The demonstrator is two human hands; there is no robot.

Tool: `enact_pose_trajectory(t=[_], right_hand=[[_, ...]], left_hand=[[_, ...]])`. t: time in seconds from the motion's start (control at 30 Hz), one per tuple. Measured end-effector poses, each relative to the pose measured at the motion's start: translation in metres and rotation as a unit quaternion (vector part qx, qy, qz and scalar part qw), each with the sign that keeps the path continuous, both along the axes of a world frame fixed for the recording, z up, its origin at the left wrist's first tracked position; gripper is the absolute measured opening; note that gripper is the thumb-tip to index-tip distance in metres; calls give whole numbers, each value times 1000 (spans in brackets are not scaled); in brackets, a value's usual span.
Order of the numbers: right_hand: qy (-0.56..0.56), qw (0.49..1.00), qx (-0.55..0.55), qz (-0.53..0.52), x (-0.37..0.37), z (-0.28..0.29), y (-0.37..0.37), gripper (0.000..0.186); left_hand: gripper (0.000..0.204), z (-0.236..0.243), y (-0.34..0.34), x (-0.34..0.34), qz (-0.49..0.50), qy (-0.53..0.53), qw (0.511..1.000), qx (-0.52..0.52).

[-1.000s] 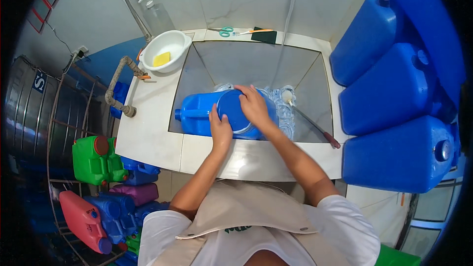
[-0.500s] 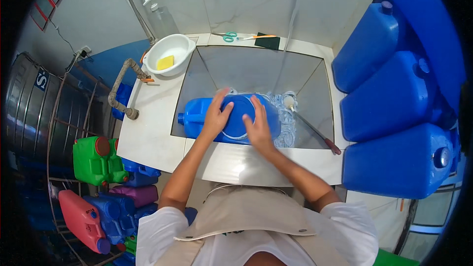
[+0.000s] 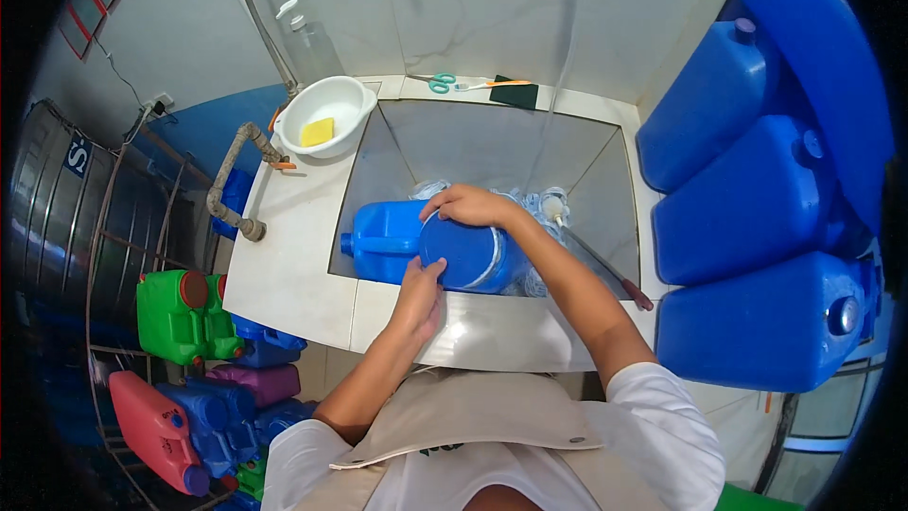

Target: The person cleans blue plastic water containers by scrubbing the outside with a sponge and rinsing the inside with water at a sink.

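A blue jug (image 3: 371, 266) lies on its side in the grey sink (image 3: 591, 142), its small spout to the left. The large round blue lid (image 3: 461, 255) with a pale rim faces up. My right hand (image 3: 465, 205) reaches across and curls over the lid's far left edge. At the lid's near left edge, my left hand (image 3: 418, 303) grips with thumb and fingers; part of its fingers is hidden. Pale, coiled-looking strands (image 3: 535, 282) lie beside and behind the jug. A long-handled brush (image 3: 600, 258) leans from them onto the sink's near right rim.
Left on the counter stand a white basin (image 3: 353, 99) holding a yellow sponge (image 3: 317, 132), a pump bottle (image 3: 313, 49) and a pipe tap (image 3: 227, 180). Scissors (image 3: 441, 83), a toothbrush (image 3: 492, 85) and a dark green pad (image 3: 514, 93) lie on the back ledge. Large blue jugs (image 3: 742, 199) line the right.
From hovering flat over the jug, both hands have come onto the lid's edge. My right hand crossed to the far left side; my left hand moved down to the near side.
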State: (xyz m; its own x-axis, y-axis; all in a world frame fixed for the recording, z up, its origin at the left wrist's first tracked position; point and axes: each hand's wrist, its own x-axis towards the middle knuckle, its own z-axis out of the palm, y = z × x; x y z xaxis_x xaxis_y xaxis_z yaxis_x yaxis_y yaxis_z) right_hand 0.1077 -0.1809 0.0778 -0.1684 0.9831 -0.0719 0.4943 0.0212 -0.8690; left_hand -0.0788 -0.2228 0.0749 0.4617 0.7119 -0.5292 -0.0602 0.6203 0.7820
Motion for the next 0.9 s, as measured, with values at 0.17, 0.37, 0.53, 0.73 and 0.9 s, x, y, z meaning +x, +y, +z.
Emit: enact_pose_trajectory(t=[0.17,0.37,0.53,0.73,0.9], right_hand=[[202,976,12,-80,-4,-14,-6,32],[-47,895,229,-380,-49,-30,-68,30],[-80,961,109,-240,-22,-10,-37,28],[118,989,-46,81,0,4,16,26],[158,979,101,-85,-34,36,12,28]], left_hand=[[46,11,28,-13,-60,27,997,-28],[42,-46,62,12,-99,-48,942,316],[52,-33,29,2,-51,8,985,165],[45,40,27,-25,-56,-134,989,6],[49,44,87,-25,-26,-124,991,49]])
